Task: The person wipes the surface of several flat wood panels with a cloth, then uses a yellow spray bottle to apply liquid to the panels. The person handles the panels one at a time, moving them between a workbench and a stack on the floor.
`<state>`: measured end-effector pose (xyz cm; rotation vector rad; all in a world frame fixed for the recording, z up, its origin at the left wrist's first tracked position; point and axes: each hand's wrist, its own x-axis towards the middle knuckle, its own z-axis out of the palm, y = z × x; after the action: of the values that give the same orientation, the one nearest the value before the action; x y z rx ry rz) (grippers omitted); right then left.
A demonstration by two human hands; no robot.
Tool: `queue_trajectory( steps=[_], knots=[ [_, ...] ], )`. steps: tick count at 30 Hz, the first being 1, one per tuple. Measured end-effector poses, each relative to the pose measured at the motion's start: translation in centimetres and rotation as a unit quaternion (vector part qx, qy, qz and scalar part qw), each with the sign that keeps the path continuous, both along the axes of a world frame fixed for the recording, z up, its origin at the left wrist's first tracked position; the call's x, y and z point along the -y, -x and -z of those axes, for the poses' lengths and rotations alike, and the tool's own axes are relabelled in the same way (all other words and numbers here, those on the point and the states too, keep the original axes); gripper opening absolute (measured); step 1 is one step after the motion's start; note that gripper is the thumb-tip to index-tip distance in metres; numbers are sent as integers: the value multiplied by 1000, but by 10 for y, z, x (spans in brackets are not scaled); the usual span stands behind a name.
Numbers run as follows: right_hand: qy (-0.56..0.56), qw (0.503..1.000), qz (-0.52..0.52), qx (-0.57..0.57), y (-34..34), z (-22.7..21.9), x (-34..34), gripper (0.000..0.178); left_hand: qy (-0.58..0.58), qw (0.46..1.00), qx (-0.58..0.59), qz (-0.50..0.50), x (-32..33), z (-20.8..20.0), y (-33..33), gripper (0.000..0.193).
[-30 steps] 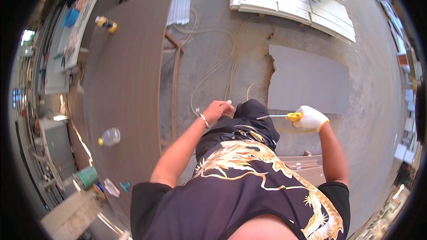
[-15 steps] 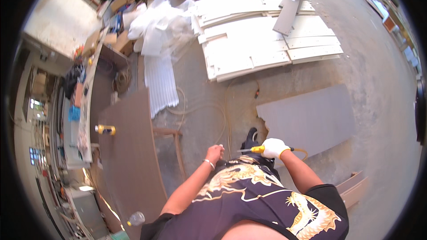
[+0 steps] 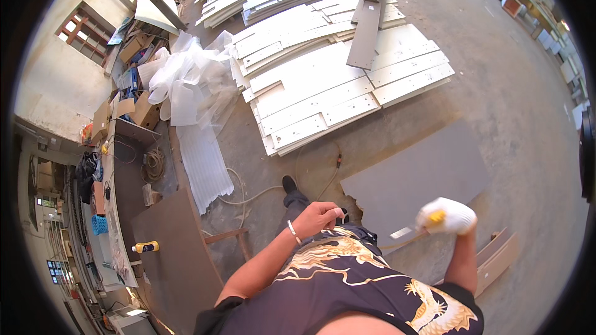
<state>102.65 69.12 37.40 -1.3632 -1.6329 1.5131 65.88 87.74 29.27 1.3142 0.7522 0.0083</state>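
Note:
Bare and wearing a pale bracelet, my left hand (image 3: 318, 218) is held in front of my waist. Its fingers are curled and pressed together; anything in them is too small to name. My right hand (image 3: 458, 216), in a white glove, is closed around a yellow air blow gun (image 3: 436, 218), partly hidden and blurred by motion. That hand is above the near right part of a large grey-brown panel (image 3: 422, 174) lying on the floor. A small white label (image 3: 401, 232) shows on the panel's near edge.
Stacked white boards (image 3: 335, 93) lie ahead, with grey strips (image 3: 366, 34) on top. Crumpled plastic wrap (image 3: 192, 80) is at far left. A brown tabletop (image 3: 174, 260) with a yellow bottle (image 3: 146, 247) stands left. A hose (image 3: 257, 193) crosses the floor; brown boards (image 3: 496, 257) are right.
My right hand has swung right, away from my waist, with the air blow gun. My left hand has shifted slightly right. The view has turned, and one foot now shows farther forward.

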Motion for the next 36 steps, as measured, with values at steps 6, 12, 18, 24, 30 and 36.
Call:
queue_trajectory(
  steps=[6, 12, 18, 24, 30, 36],
  knots=[
    [-20, 992, 102, 72, -8, -82, 44, 7, -33, 999, -24, -26, -65, 19, -37, 29],
    [-47, 940, 329, 77, 31, -66, 32, 16, -30, 997, 24, 64, -158, 28, -83, 28],
    [-149, 849, 499, 86, 73, -63, 8, 26, -125, 963, 181, 158, -277, -36, -121, 19],
    [-258, 775, 562, 129, 103, -76, 4, 36, -263, 864, 351, 248, -326, -80, -135, 21],
    [-382, 737, 519, 204, 112, -108, -16, 46, -246, 856, 373, 261, -351, -78, -134, 23],
    [-391, 751, 487, 215, 82, -111, -101, 43, -264, 840, 389, 270, -382, -93, -136, 21]
  ],
)
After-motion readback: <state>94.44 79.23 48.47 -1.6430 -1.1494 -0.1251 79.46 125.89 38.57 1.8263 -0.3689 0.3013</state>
